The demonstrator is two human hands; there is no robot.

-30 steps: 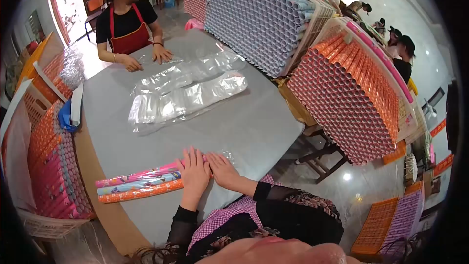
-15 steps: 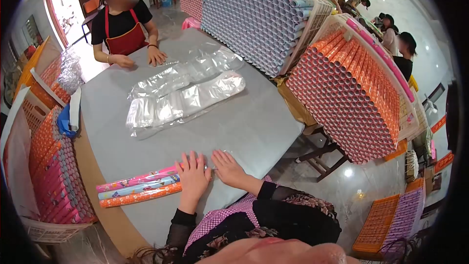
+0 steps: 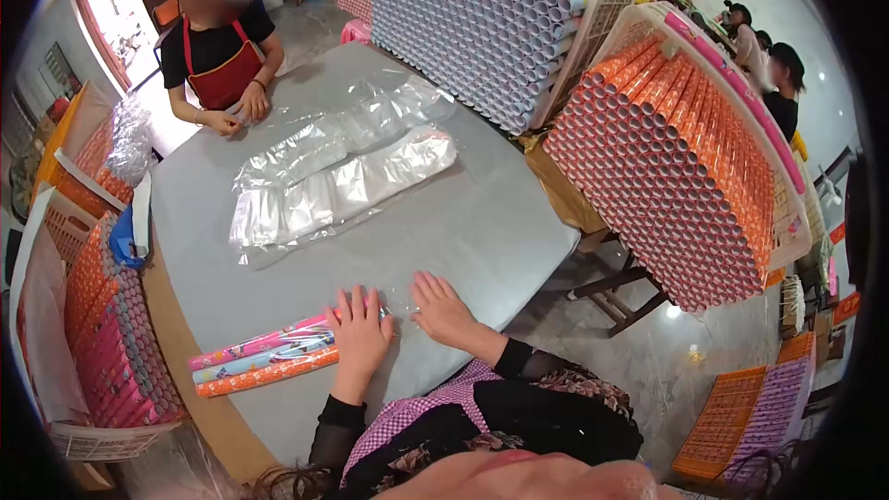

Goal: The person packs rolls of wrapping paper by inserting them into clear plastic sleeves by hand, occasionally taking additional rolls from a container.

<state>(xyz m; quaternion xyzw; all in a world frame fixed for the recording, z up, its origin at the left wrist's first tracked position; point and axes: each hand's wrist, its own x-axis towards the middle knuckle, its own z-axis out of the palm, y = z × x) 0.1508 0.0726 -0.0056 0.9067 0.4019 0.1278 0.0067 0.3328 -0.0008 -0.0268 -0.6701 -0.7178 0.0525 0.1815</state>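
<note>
Three patterned paper rolls, one pink (image 3: 255, 344), one light blue (image 3: 264, 367) and one orange (image 3: 264, 381), lie side by side on the grey table (image 3: 500, 250). A shiny clear film seems to cover them. My left hand (image 3: 363, 333) rests flat across their right ends, fingers stretched out and slightly spread. Just to its right, my right hand (image 3: 446, 313) lies palm down on the table, fingers extended, near clear film beyond the rolls' ends. How far that film reaches under the right hand cannot be made out. Neither hand grips anything.
Clear plastic bags (image 3: 343, 181) lie mid-table. Across it stands a co-worker in a red apron (image 3: 225, 65). Crates stacked with blue rolls (image 3: 472, 32) and orange rolls (image 3: 667, 167) border the right side. More rolls fill a basket (image 3: 111, 440) at left. Other people work at the back right.
The gap between my hands has widened slightly, both staying flat. The co-worker's hands, apart before, are now close together at the table's far edge. The whole view has shifted a little.
</note>
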